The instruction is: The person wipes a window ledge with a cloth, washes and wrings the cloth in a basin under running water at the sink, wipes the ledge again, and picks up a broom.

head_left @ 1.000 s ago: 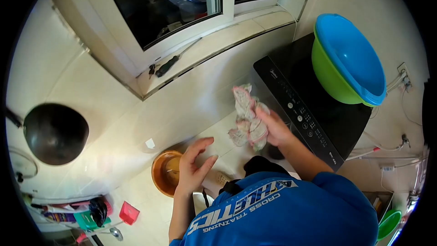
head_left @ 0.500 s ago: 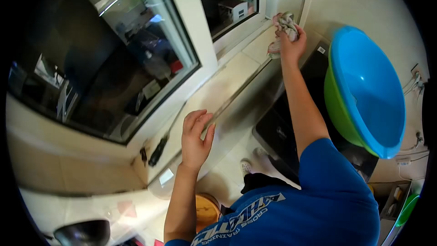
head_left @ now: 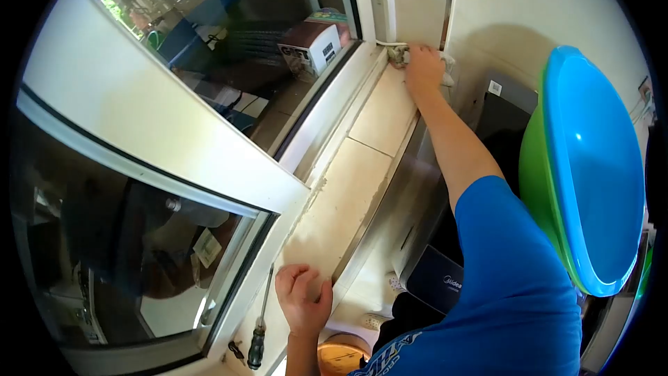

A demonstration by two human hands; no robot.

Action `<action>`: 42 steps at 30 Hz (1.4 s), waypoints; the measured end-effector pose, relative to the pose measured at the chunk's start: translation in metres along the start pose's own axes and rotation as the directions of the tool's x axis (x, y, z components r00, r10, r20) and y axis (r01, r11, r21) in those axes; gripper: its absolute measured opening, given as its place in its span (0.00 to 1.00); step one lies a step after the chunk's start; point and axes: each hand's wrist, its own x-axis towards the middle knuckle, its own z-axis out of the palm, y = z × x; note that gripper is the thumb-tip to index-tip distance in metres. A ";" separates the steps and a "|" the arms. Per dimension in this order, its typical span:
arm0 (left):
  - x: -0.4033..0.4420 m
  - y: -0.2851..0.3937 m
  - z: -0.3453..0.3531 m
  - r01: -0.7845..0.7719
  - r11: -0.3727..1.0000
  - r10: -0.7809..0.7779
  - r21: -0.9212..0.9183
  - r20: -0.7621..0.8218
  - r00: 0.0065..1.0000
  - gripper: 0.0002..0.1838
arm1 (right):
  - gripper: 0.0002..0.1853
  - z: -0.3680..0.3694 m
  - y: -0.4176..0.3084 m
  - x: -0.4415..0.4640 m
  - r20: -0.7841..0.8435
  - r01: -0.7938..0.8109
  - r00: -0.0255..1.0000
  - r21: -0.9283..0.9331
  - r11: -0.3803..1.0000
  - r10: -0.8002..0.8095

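Observation:
At the far corner of the tiled window sill (head_left: 355,167), my right hand (head_left: 423,71) presses down on a crumpled, patterned cloth (head_left: 449,69). Parts of the cloth stick out on both sides of the fingers; the rest is hidden under the hand. My left hand (head_left: 304,301) is at the near part of the sill, its fingers loosely bent, thumb apart, and nothing held. Whether it touches the tile I cannot tell. Close by on its left lies a screwdriver (head_left: 257,341) with a dark handle, beside a small dark object (head_left: 236,350).
An open window sash (head_left: 188,118) leans over the sill from the left. To the right, a large blue basin (head_left: 598,167) sits with a green one (head_left: 539,181) on a dark appliance (head_left: 501,118). Below are a Midea-labelled box (head_left: 438,280) and a round orange-brown stool or tub (head_left: 341,356).
My right hand has brought the cloth down onto the sill's far corner, from being held up near the window frame. The view has shifted; my left hand now appears lower, nearer the screwdriver.

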 end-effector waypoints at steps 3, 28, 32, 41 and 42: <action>-0.002 0.003 -0.001 0.017 0.999 -0.017 -0.030 0.018 1.000 0.13 | 0.17 -0.019 -0.007 -0.024 0.062 0.024 0.998 0.039 0.999 -0.027; 0.001 -0.001 0.002 0.011 0.999 -0.009 -0.053 0.036 0.999 0.13 | 0.24 -0.040 -0.015 -0.030 0.248 0.020 0.967 0.132 0.991 -0.053; -0.004 -0.005 0.005 -0.015 0.999 0.015 -0.048 0.009 1.000 0.13 | 0.22 -0.078 -0.024 -0.076 0.263 0.137 0.933 0.372 0.918 -0.246; -0.003 -0.006 0.004 -0.019 0.997 0.019 -0.072 0.003 1.000 0.12 | 0.11 -0.093 0.008 -0.051 0.401 -0.382 0.914 0.901 -0.203 0.059; -0.002 -0.005 0.005 -0.022 0.997 0.022 -0.070 0.000 1.000 0.12 | 0.11 -0.084 0.016 -0.041 0.406 -0.389 0.912 0.900 -0.199 0.053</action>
